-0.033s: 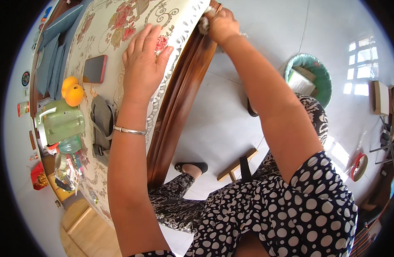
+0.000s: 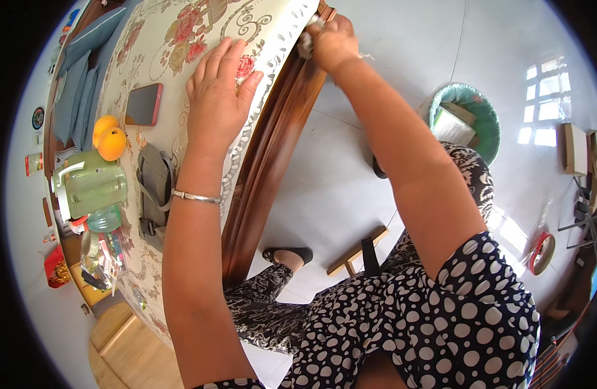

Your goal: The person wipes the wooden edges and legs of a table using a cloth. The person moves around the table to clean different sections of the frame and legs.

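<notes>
My left hand point(image 2: 214, 97) lies flat with fingers spread on the flowered tablecloth point(image 2: 162, 71), close to its white lace-patterned border. At the far end of the table's brown wooden edge point(image 2: 272, 142), my right hand point(image 2: 335, 44) is closed around a crumpled whitish-grey cloth point(image 2: 305, 44). The cloth is pressed against the wood just below the tablecloth's border; most of it is hidden by the fingers. Left of my left hand lies a phone point(image 2: 143, 105) with a red rim. A grey strapped bag point(image 2: 154, 188) rests beside my left forearm.
Two orange fruits point(image 2: 110, 141), a green pitcher point(image 2: 97, 185) and a clear bag of small items point(image 2: 103, 259) stand along the table's left side. A lined bin point(image 2: 490, 123) holding boxes is on the floor at right. A wooden stool point(image 2: 357, 249) is near my legs.
My right hand and the cloth have shifted very slightly toward the left along the wooden edge. My left hand stays in place.
</notes>
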A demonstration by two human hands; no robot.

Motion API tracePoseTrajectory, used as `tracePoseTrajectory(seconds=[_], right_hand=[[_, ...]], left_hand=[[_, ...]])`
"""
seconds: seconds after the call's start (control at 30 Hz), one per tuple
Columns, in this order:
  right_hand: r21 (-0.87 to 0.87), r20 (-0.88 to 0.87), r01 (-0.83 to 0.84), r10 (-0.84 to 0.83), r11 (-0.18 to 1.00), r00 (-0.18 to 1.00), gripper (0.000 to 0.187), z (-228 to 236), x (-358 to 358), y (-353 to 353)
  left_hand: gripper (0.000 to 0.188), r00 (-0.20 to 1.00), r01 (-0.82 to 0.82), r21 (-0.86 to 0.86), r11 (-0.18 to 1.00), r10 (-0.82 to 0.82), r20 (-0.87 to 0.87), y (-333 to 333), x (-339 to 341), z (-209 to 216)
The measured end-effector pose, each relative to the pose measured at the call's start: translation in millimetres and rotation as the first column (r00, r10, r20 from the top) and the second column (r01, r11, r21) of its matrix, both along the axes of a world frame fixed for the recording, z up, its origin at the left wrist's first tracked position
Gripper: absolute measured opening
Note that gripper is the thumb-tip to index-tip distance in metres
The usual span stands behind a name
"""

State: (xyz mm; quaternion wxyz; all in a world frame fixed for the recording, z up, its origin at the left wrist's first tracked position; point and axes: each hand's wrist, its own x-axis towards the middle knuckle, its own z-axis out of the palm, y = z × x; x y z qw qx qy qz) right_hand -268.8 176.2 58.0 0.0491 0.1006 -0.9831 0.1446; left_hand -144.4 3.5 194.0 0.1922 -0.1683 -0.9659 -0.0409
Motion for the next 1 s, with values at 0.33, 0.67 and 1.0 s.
tracePoseTrajectory(seconds=[0.33,0.67,1.0], right_hand=[[0.087,0.104,-0.317,0.308,0.944,0.946,0.036,22,127,-55],[0.044,-0.091,-0.420,0.423,0.906,0.902,0.040,-3,166,-73],[0.354,0.311,-0.492,0.396,0.795,0.864,0.043,42,188,-91]], left_hand=[[0.065,0.993,0.001,0.187,0.982,0.022,-0.118,-5,5,-4],[0.055,0.964,0.231,0.183,0.956,-0.199,-0.177,77,110,28],[0.041,0.953,0.153,0.021,0.988,-0.153,0.261,-1,343,-36]])
